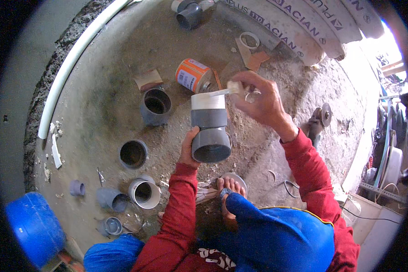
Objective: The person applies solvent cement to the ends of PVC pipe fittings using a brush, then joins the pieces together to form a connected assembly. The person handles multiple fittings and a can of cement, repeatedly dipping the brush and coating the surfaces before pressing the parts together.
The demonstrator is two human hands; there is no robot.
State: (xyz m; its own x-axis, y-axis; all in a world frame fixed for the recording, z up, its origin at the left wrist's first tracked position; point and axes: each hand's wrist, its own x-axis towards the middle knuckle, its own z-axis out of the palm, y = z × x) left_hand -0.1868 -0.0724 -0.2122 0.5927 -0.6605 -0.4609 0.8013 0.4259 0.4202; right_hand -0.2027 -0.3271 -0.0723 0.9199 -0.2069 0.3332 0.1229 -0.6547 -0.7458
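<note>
A grey pipe fitting (209, 119) with a white upper end (201, 102) is held up at the centre of the frame, grasped at its lower left side by the left hand (189, 146). A pale applicator (234, 87) is pinched in the fingers of the right hand (260, 97), its thin stem laid across the white end (whether the two are touching cannot be told). Just behind the fitting, an orange-and-white can (191, 75) is seen with its neck turned to the lower right. Short lengths of grey pipe (155, 119) are scattered over the dusty ground (95, 109) left of centre. An angle grinder (319, 122) is set down at right, large pipes (299, 22) are laid side by side at upper right, and the lower left is filled by a blue barrel (34, 231).
</note>
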